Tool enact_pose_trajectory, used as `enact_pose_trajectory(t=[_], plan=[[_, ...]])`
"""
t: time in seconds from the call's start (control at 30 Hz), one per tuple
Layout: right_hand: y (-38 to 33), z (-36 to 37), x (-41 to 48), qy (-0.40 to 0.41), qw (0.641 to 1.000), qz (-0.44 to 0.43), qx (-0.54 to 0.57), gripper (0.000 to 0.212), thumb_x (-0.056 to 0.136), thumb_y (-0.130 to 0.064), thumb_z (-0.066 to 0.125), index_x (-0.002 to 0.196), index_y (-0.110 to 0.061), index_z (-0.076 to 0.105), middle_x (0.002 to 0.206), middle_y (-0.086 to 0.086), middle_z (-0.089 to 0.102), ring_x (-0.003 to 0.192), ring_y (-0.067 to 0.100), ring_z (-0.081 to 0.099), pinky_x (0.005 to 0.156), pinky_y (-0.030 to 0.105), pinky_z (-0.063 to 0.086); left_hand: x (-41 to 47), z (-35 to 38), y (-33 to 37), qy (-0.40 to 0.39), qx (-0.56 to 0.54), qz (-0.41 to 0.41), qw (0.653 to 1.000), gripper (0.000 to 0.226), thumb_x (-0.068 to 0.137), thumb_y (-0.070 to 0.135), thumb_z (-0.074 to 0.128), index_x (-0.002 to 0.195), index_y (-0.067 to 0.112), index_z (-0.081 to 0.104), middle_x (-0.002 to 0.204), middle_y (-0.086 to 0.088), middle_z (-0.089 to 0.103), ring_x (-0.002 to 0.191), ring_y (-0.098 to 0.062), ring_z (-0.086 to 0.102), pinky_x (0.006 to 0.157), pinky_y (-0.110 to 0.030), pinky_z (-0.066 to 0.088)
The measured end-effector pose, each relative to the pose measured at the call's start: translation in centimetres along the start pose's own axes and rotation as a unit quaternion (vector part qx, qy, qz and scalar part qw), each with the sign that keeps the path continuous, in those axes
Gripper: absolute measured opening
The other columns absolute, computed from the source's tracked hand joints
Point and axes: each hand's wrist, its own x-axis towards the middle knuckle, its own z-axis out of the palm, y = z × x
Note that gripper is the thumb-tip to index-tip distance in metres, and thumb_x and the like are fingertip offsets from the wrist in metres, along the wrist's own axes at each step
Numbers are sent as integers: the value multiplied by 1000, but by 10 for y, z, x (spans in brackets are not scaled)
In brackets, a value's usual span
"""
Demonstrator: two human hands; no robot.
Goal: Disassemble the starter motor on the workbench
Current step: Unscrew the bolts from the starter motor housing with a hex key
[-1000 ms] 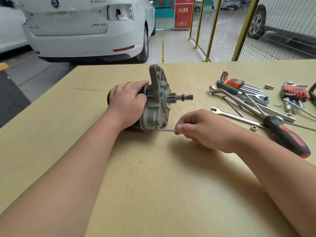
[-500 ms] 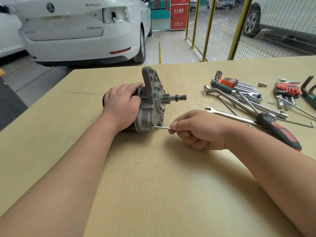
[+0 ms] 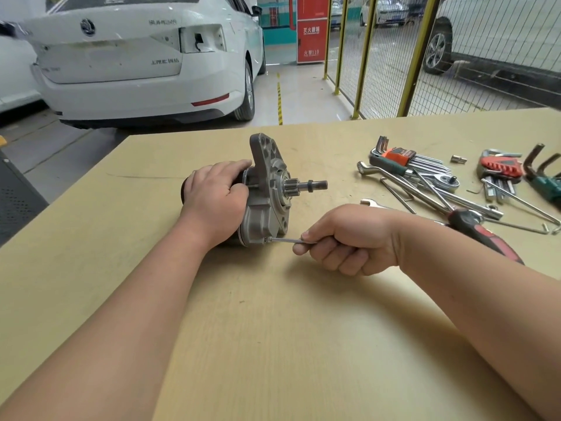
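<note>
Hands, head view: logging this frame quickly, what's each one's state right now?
Left hand: grips the starter motor by its body.
Right hand: fist gripping a thin hex key, tip at a bolt low on the motor.

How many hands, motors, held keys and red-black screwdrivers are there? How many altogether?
Hands: 2 (left hand, right hand)
Motor: 1
Held hex key: 1
Screwdriver: 1
Total: 5
</note>
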Motion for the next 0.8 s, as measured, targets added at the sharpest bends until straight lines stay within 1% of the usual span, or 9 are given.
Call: enact_pose_trajectory(t=[0.1,0.2,0.3,0.4,0.47,0.57,0.7,0.73,0.8], plan=[[-1,3,0,59,990,-63,-111,27,98,-16,40,82,-8,60,50,-6,31,39,7,23,31,15,19,-1,0,1,0,0,0,1000,64,77,31,24,135,35,49,137,12,51,127,-17,33,111,-35,18],[3,10,-1,142,954,-147,-219,24,95,-16,47,79,-9,64,49,-6,39,41,11,31,37,18,25,-2,0,2,8,0,-4,1000,63,77,31,24,134,34,50,136,11,51,126,-17,33,110,-34,18],[7,18,-6,235,861,-214,-398,24,94,-24,49,76,-21,66,55,-5,51,45,12,42,37,16,33,-3,0,4,11,4,-8,1000,63,77,31,24,134,34,50,137,10,51,127,-17,34,110,-35,19],[10,26,-9,283,760,-274,-517,22,93,-22,47,79,-14,61,72,3,61,64,18,54,58,26,45,-3,-1,5,10,2,-3,1000,63,77,31,25,135,32,51,138,9,52,128,-18,36,112,-41,21],[13,29,-10,303,724,-294,-546,20,93,-22,44,78,-16,55,77,3,62,71,23,53,63,34,48,-2,-2,4,12,2,-1,1000,64,77,30,25,134,30,53,137,7,53,128,-20,37,111,-44,23],[17,30,-9,309,694,-301,-576,14,95,-25,40,83,-23,48,80,1,60,74,23,51,62,35,47,-4,-1,4,15,-4,-5,1000,63,77,30,26,134,30,53,137,6,53,129,-20,37,111,-45,24],[21,25,-4,309,685,-307,-584,11,94,-25,42,89,-25,52,85,-1,62,78,22,52,65,34,47,-6,-4,5,18,-34,0,999,60,78,29,28,131,26,56,134,6,56,127,-19,40,110,-46,28],[21,22,-6,303,702,-312,-563,11,93,-25,45,89,-24,55,84,-3,64,77,20,53,66,34,48,-7,-3,6,31,-46,-2,998,58,78,28,30,130,25,58,132,6,57,125,-18,42,110,-45,30],[20,13,-11,261,774,-336,-468,13,92,-25,50,83,-23,59,75,-8,65,70,13,57,63,31,49,-12,-3,7,81,-85,-18,993,51,80,24,36,124,19,61,125,5,59,121,-18,44,108,-36,33]])
